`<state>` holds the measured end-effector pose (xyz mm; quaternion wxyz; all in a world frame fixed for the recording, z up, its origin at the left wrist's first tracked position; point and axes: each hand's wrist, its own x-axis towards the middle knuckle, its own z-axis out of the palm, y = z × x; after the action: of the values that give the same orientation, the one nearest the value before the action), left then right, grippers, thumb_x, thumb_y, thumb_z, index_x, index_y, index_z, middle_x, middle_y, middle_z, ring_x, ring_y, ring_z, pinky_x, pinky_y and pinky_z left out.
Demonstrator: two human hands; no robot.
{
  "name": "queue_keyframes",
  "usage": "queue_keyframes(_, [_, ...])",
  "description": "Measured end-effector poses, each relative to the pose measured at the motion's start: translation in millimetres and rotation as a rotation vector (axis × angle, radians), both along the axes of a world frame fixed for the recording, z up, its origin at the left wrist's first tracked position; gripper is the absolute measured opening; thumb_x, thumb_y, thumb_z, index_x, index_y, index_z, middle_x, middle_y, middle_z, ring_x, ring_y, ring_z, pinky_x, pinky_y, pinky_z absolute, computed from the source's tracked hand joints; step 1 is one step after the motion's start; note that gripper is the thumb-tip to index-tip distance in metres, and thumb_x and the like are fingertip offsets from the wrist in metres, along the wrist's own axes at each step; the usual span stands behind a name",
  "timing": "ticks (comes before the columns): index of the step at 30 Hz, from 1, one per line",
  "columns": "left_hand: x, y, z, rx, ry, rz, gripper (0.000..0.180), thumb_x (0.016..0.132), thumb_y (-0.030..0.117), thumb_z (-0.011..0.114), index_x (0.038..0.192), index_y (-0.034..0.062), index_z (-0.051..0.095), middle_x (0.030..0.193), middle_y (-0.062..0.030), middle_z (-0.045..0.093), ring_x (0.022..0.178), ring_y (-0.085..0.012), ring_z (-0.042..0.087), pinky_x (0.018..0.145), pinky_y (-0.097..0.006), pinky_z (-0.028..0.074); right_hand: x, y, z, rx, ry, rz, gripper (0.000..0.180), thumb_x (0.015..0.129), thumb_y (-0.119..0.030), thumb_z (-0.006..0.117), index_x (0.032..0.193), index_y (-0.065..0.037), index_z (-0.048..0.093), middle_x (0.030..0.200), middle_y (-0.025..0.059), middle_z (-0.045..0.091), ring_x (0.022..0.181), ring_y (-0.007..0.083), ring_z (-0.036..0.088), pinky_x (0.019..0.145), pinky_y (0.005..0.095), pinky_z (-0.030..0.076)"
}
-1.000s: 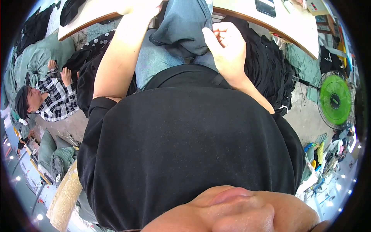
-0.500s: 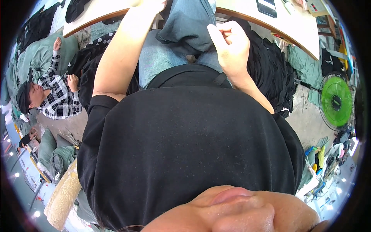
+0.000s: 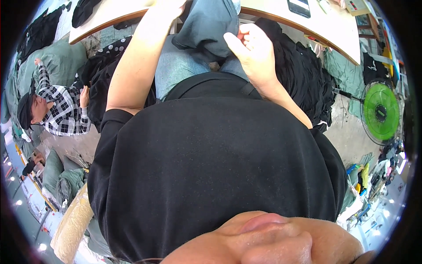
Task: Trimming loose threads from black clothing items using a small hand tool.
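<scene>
Over the wearer's denim-clad lap (image 3: 178,72), at the near edge of the desk (image 3: 303,25), lies a dark blue-grey cloth (image 3: 210,28), soft and folded, its lower hem gathered into a shadowed hollow and a seam running down its right side; its upper part leaves the view. The right hand (image 3: 256,53) is beside this seam, thumb extended toward the cloth and the other fingers loosely curled; whether the fabric is pinched cannot be told. The left hand (image 3: 169,8), cut by the upper border, is near the cloth's upper left; its grip likewise cannot be told. Writing: a pale mark on the hub of the round fan (image 3: 380,113) and small coloured marks on the beige box (image 3: 357,6) are too small to read. Materials and shapes: a flat, glossy, dark rectangular phone (image 3: 299,8) rests on the desk; matte black knit forms the wearer's shirt (image 3: 220,154); heaped black fabric (image 3: 305,77), deeply creased, lies to the right; a bulging green sack (image 3: 63,57), smooth and taut, stands at left behind a co-worker (image 3: 66,110) in a checked shirt and dark cap; a cream cylindrical roll (image 3: 72,226) in wrinkled, shiny wrapping leans at lower left. The fan has translucent green blades within a wire guard.
</scene>
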<state>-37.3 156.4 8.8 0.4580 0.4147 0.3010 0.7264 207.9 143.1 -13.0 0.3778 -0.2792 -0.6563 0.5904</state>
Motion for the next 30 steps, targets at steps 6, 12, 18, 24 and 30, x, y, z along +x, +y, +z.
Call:
queue_keyframes(6, [45.1,-43.4,-17.9,-0.196,0.473,0.684,0.026,0.093,0.008,0.072,0.117,0.0001,0.065,0.113,-0.0139,0.065,0.105,-0.0273,0.065,0.090,-0.037,0.054,11.4,-7.9,-13.4,-0.258,0.106,0.089,0.014,0.093,-0.008,0.077,0.098,-0.004,0.065,0.082,-0.0036,0.058,0.073,0.0023,0.054,0.067,0.0196,0.047])
queue_keyframes(12, [71.6,-120.9,-34.0,0.055,0.843,0.405,0.044,0.074,0.014,0.093,0.111,0.0017,0.072,0.103,-0.0087,0.067,0.093,-0.0214,0.068,0.083,-0.031,0.054,17.6,-26.2,-13.7,-0.384,0.197,0.111,0.011,0.095,-0.004,0.075,0.102,-0.002,0.068,0.090,-0.0008,0.066,0.082,0.0044,0.062,0.074,0.0193,0.051])
queue_keyframes(18, [77.0,-132.4,-58.5,0.029,0.799,0.314,0.029,0.080,0.007,0.085,0.106,0.0012,0.072,0.095,-0.0092,0.071,0.087,-0.0240,0.069,0.079,-0.032,0.055,10.3,-38.9,-14.3,-0.314,0.244,0.137,0.017,0.098,-0.005,0.072,0.113,0.001,0.071,0.097,0.0041,0.071,0.087,0.0066,0.067,0.078,0.0185,0.054])
queue_keyframes(24, [68.9,-134.9,-56.5,0.011,0.710,0.204,0.009,0.087,0.001,0.076,0.095,0.0007,0.072,0.089,-0.0067,0.069,0.081,-0.0181,0.067,0.075,-0.029,0.053,14.4,-39.6,-12.6,-0.275,0.287,0.061,0.020,0.100,-0.007,0.070,0.118,0.002,0.070,0.099,0.0048,0.073,0.089,0.0084,0.069,0.083,0.0214,0.055])
queue_keyframes(30, [69.4,-124.6,-40.1,0.187,1.035,0.436,0.008,0.094,-0.003,0.068,0.102,-0.0018,0.068,0.101,-0.0083,0.067,0.089,-0.0156,0.065,0.081,-0.027,0.051,14.7,-32.6,-1.8,-0.507,0.440,0.106,0.019,0.104,-0.008,0.063,0.120,0.001,0.067,0.107,0.0065,0.072,0.095,0.0120,0.069,0.089,0.0257,0.054])
